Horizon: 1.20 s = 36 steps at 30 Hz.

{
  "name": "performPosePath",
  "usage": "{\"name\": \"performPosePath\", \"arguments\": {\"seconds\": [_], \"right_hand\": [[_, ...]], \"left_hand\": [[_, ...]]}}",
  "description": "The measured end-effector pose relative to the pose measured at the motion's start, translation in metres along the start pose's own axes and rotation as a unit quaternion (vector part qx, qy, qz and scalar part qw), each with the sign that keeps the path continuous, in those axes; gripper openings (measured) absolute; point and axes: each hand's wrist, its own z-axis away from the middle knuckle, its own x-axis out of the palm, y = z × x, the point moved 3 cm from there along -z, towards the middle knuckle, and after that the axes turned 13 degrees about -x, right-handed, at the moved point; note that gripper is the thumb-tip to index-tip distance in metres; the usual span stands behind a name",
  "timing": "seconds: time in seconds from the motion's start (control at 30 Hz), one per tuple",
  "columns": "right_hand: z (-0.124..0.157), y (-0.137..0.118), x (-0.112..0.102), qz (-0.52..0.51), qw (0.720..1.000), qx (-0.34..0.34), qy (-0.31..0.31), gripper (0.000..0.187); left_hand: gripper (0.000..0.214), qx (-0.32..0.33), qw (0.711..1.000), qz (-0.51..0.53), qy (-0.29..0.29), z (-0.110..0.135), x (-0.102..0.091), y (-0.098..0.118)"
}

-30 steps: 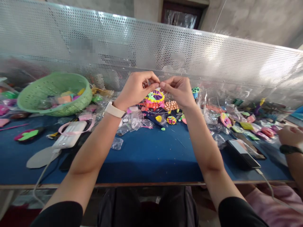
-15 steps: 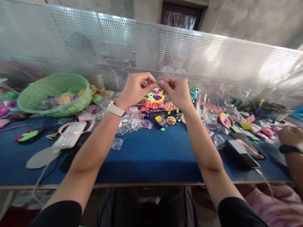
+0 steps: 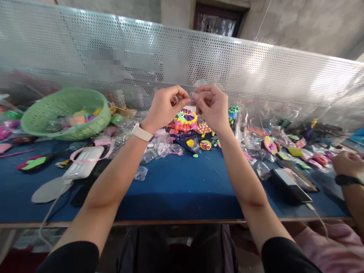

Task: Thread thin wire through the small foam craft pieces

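Observation:
My left hand [image 3: 170, 104] and my right hand [image 3: 212, 104] are raised close together over the back of the table. Thumb and forefinger are pinched on each, the tips almost meeting. Whatever lies between them is too small to make out. Just behind and below the fingers stands a colourful clay figure [image 3: 185, 118] with a yellow frilled rim. A brown bumpy clay piece [image 3: 203, 128] sits beside it, and a small round yellow and pink clay piece [image 3: 205, 145] lies in front. A blue and green clay turtle [image 3: 233, 112] is right of my right hand.
A green basket [image 3: 34, 125] with clay pieces stands left. A white power bank [image 3: 87, 163] with a cable lies on the blue table [image 3: 182, 201]. At right are a black device [image 3: 291, 185] and another person's hand [image 3: 348, 167]. Behind runs a perforated metal panel [image 3: 256, 72].
My right hand has lifted slightly, with its fingers rising and shifting. My left hand has moved a little to the right. The things on the table stay as they were.

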Motion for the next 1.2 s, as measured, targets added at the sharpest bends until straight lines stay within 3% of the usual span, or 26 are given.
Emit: {"name": "performPosePath", "arguments": {"seconds": [0.17, 0.37, 0.5, 0.77, 0.93, 1.07, 1.2], "right_hand": [[0.004, -0.014, -0.001, 0.13, 0.987, -0.094, 0.007, 0.02], [0.008, -0.023, -0.004, 0.209, 0.965, -0.158, -0.01, 0.025], [0.008, -0.021, -0.004, 0.231, 0.955, -0.185, -0.027, 0.028], [0.004, -0.023, -0.001, 0.202, 0.961, -0.18, -0.057, 0.029], [-0.001, -0.024, 0.001, 0.138, 0.98, -0.132, -0.06, 0.035], [-0.003, -0.018, 0.002, 0.058, 0.991, -0.084, -0.084, 0.039], [-0.003, -0.024, -0.005, 0.075, 0.986, -0.105, -0.103, 0.027]], "left_hand": [[0.031, -0.009, 0.999, 0.045, -0.015, -0.003, -0.003, -0.004], [0.035, 0.01, 0.992, 0.105, -0.064, -0.002, -0.007, -0.001], [0.034, 0.012, 0.995, 0.089, -0.051, 0.0, -0.006, 0.0], [0.029, 0.027, 0.998, 0.053, -0.02, 0.003, -0.007, 0.006], [0.027, 0.037, 0.998, 0.041, -0.012, 0.002, -0.009, 0.008], [0.032, 0.02, 0.998, 0.054, -0.035, -0.001, -0.009, 0.007], [0.039, -0.011, 0.991, 0.115, -0.068, -0.002, -0.009, 0.005]]}}
